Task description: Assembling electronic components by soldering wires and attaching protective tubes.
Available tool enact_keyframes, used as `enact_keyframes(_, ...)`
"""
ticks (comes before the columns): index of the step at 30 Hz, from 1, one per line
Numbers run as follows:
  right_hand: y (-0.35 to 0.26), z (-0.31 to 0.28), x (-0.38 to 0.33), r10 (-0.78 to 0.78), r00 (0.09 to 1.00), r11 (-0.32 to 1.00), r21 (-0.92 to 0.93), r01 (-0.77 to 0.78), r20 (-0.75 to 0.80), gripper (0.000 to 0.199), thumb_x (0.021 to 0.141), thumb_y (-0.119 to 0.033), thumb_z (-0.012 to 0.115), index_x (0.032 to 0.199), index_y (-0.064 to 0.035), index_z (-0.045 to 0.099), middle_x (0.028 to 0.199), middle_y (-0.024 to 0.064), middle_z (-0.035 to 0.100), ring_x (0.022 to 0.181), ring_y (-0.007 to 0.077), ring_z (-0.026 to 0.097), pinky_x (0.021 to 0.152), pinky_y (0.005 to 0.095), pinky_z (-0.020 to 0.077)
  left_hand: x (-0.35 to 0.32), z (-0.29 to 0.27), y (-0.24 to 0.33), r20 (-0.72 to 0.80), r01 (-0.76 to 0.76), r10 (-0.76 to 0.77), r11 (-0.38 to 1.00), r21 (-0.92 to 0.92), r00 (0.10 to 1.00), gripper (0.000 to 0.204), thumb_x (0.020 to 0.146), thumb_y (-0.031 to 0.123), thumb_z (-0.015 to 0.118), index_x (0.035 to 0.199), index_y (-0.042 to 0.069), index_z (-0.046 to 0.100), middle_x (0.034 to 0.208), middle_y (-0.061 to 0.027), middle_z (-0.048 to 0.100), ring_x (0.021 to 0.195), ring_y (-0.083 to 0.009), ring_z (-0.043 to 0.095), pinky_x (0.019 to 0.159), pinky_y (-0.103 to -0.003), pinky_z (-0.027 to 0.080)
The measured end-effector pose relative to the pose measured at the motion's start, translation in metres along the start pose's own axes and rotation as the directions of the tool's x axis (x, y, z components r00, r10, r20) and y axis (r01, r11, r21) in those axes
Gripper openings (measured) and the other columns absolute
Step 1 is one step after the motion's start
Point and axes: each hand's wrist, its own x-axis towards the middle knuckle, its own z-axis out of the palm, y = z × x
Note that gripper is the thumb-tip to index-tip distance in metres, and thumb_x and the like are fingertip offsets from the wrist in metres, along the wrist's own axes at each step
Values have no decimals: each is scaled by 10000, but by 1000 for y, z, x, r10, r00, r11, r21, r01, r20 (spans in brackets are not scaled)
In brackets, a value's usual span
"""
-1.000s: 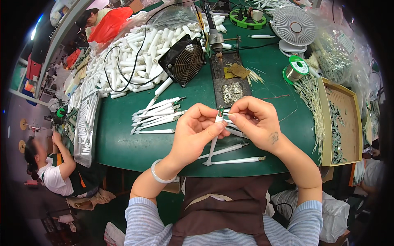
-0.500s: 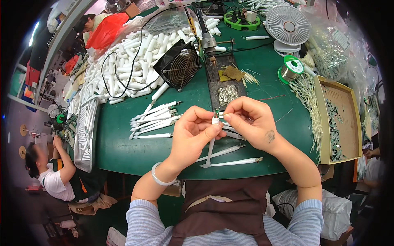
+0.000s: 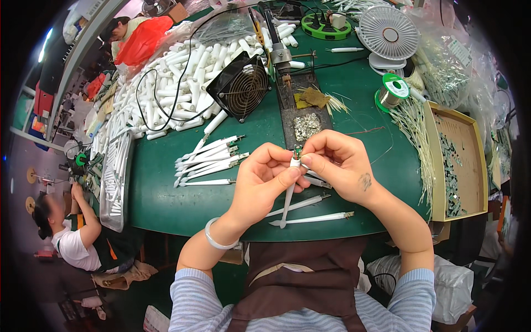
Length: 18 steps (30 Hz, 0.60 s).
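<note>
A green worktop fills the middle of the frame, with a heap of white plastic tubes banked across its upper left, a wooden tray of small parts at the right edge, a white desk fan at upper right and a small black cooling fan standing just above centre. Near it a soldering stand runs down toward the hands, with a spool of solder wire to its right. At centre, the left hand has thumb and fingers closed around a slim white tube that hangs point-down over the worktop, while the right hand pinches the tiny green circuit board seated at the tube's top end. A row of finished-looking tubes lies left of the hands, and two more tubes lie beneath them. The likely risk is that the small board, held only at fingertip, twists or slips out of the tube mouth if the pinch shifts, bending its leads; the hanging tube could also catch the tubes below and knock them toward the worktop's near edge.
</note>
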Motion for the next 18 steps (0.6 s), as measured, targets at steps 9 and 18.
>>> enact_keyframes(9, -1, 2, -1, -150, 988, 938, -319, 132, -30, 43, 882, -12, 666, 902, 15, 639, 822, 2, 630, 687, 17, 535, 593, 182, 419, -2, -2, 2, -19, 6, -6, 1000, -3, 1000, 151, 935, 34, 627, 1061, 12, 546, 974, -140, 685, 799, -208, 703, 696, -319, 587)
enact_keyframes(18, 0, -18, 7, -115, 986, 923, -380, 59, -124, 27, 888, -5, 639, 901, 1, 617, 752, -57, 550, 642, -5, 425, 556, 170, 319, -14, -89, 47, -162, 70, 234, 357, 932, 959, 117, 866, 0, 660, 982, -7, 674, 959, -59, 652, 803, -151, 635, 708, -270, 525)
